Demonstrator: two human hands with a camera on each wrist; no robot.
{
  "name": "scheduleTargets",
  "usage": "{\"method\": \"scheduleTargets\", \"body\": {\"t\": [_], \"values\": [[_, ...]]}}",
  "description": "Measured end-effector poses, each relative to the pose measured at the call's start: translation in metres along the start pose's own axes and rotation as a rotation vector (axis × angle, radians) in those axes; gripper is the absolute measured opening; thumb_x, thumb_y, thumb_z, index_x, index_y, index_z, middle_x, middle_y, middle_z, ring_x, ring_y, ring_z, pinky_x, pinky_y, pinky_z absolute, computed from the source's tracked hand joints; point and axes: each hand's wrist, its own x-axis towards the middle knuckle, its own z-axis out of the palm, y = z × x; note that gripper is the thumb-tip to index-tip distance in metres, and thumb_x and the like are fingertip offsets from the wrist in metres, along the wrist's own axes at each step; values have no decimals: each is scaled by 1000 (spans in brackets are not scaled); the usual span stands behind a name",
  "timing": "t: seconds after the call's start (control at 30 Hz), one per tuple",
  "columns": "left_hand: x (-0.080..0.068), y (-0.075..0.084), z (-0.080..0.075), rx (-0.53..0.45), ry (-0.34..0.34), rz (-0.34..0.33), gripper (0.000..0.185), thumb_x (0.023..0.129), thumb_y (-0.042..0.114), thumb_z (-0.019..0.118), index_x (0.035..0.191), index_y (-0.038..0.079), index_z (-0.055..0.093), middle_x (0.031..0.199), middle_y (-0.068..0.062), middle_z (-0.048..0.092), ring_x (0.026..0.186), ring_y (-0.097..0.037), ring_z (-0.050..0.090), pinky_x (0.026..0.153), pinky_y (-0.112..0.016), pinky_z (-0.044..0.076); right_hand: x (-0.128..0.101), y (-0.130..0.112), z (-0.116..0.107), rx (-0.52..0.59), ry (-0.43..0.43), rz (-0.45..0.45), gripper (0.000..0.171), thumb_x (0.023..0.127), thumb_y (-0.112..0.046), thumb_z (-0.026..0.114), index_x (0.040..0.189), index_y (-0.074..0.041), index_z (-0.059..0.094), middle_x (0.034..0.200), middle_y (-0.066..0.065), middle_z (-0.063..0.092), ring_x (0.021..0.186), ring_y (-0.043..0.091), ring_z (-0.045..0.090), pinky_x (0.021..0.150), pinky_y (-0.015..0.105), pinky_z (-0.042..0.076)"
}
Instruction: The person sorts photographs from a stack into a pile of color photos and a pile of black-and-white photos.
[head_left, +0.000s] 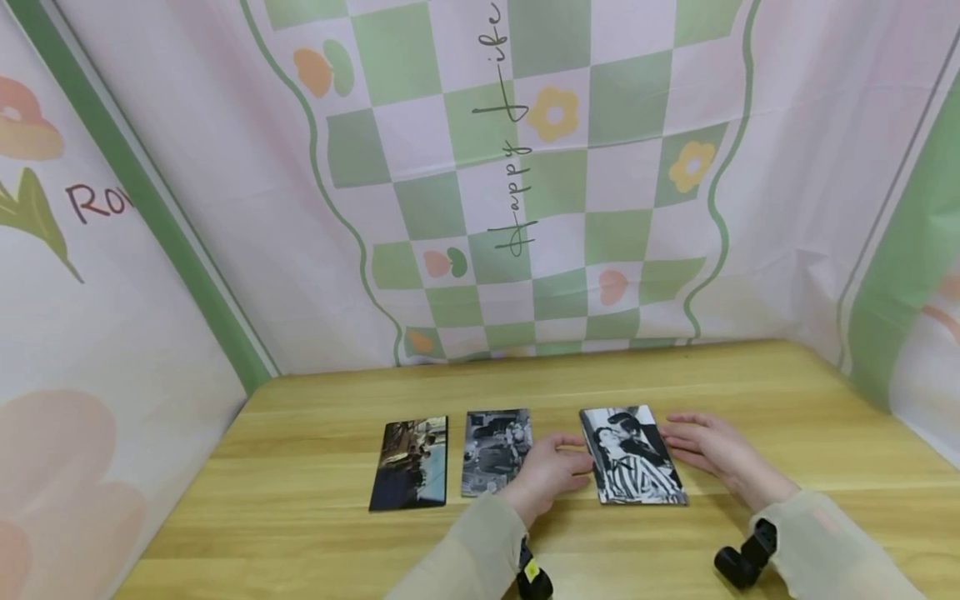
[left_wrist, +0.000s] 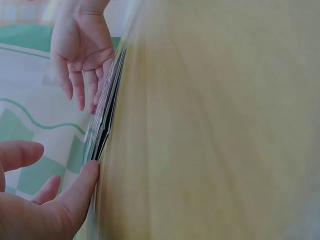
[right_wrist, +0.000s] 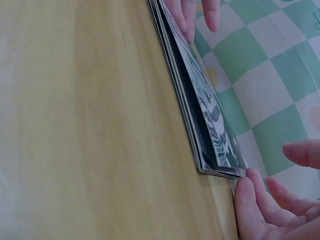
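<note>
Stack: a small pile of glossy photo prints topped by a black-and-white picture of two people, one in a striped shirt (head_left: 632, 454), lies flat on the pale wooden bench (head_left: 787, 392), right of the other two prints and near the front edge; the right wrist view shows several sheets under the top one (right_wrist: 210, 115)
Left hand: the left hand (head_left: 546, 471) rests on the bench at the stack's left edge, its fingers (left_wrist: 82, 187) loosely straight and apart, the tips touching the pile's side, clamped on nothing
Right hand: the right hand (head_left: 712, 450) lies at the stack's right edge, fingers (right_wrist: 252, 200) straight and slightly spread, tips against the sheet edges, gripping nothing
Laid out: a dark colour print with a brownish indoor scene (head_left: 410, 462) sits farthest left, and a grey black-and-white print of a room with figures (head_left: 495, 450) lies just right of it, apart from it and beside the left hand
Progress: judging by the layout, two prints are already set in a row and the pile between the hands is yet to be dealt out; both hands seem to be squaring its edges
Surroundings: a pink and green checked cloth backdrop with flowers (head_left: 525, 167) hangs behind the bench
</note>
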Motion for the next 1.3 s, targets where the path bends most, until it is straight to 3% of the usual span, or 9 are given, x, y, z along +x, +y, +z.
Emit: {"method": "scheduleTargets", "body": {"t": [0.4, 0.53, 0.63, 0.9, 1.03, 1.17, 1.3], "values": [[-2, 3, 2, -15, -7, 5, 29, 86, 2, 62, 114, -4, 58, 98, -12, 65, 91, -24, 66, 81, -39, 58, -1, 0, 3, -14, 41, -26, 62, 97, -8, 48, 138, 22, 13, 103, 2, 62, 85, -4, 59, 82, 20, 55], [-3, 4, 3, -29, -15, 24, 30, 86, 2, 61, 115, -6, 57, 100, -14, 65, 90, -23, 66, 82, -39, 58, -2, -1, 5, -112, 67, -33, 63, 94, -7, 54, 139, 20, 18, 122, 30, 53, 88, -2, 59, 83, 24, 56], [-3, 4, 3, -37, -13, 35, 30, 87, 0, 61, 115, -7, 56, 102, -15, 64, 91, -23, 65, 82, -40, 58, -3, -1, 6, -168, 84, -39, 62, 92, -3, 57, 139, 18, 21, 133, 37, 41, 90, 1, 59, 83, 26, 56], [-2, 4, 2, -114, 19, 39, 42, 82, -12, 61, 123, -10, 53, 108, -15, 60, 88, -22, 65, 81, -37, 58, -3, -2, 11, -126, 96, -22, 65, 88, 0, 60, 139, 16, 23, 123, 29, 54, 85, 4, 62, 80, 28, 58], [0, 3, 1, -109, 59, 17, 45, 80, -13, 62, 124, -7, 54, 100, -10, 59, 80, -18, 63, 77, -32, 59, -6, -5, 16, -113, 73, -21, 67, 88, -2, 61, 140, 14, 22, 118, 24, 59, 85, 4, 62, 79, 28, 58], [1, 3, -1, -77, 68, 9, 46, 79, -13, 64, 124, -6, 56, 92, -7, 58, 74, -14, 60, 74, -29, 59, -7, -5, 19, -109, 54, -12, 68, 88, -3, 61, 141, 12, 22, 111, 10, 62, 85, 5, 62, 79, 27, 58], [0, 3, -4, -52, 48, 8, 48, 79, -13, 64, 125, -4, 56, 89, -6, 58, 70, -11, 58, 72, -28, 59, -8, -5, 20, -124, 34, 0, 68, 89, -3, 60, 143, 10, 21, 116, 17, 57, 85, 7, 61, 78, 27, 58]]}}
